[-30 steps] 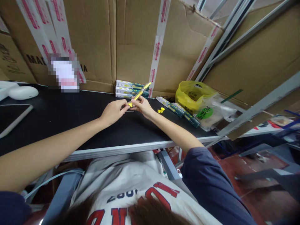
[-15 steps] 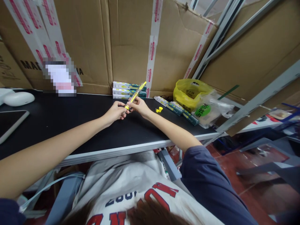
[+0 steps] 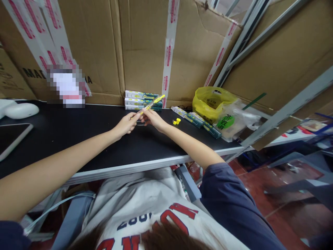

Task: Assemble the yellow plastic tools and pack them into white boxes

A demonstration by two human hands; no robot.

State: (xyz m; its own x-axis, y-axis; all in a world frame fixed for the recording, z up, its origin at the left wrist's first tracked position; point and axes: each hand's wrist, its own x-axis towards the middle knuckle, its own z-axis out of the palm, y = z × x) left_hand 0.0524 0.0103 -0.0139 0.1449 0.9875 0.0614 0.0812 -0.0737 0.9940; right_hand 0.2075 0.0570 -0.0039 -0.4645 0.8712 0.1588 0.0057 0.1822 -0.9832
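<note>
A slim yellow-and-clear stick, like a pen (image 3: 157, 100), slants up to the right between my hands. My left hand (image 3: 125, 124) is closed around its lower end. Farther up, the fingers of my right hand (image 3: 153, 119) pinch the shaft. Just under the stick, a thin metal wire (image 3: 141, 122) runs between the two hands; its ends are hidden by fingers. On the black table right of my right hand lie small yellow caps (image 3: 177, 121). Behind the stick is a stack of long narrow boxes (image 3: 135, 103) printed green and white.
More narrow boxes (image 3: 191, 119) lie at the right, beside a yellow plastic bag (image 3: 204, 100) and a clear bag (image 3: 229, 126). A white rounded device (image 3: 22, 110) and a tablet-like thing (image 3: 15, 135) are at the left. Tall cardboard (image 3: 145, 52) walls the table's back.
The stick has tipped flatter toward the right. My left hand has closed over its lower end, where a yellow collar showed before. The caps and boxes have stayed put.
</note>
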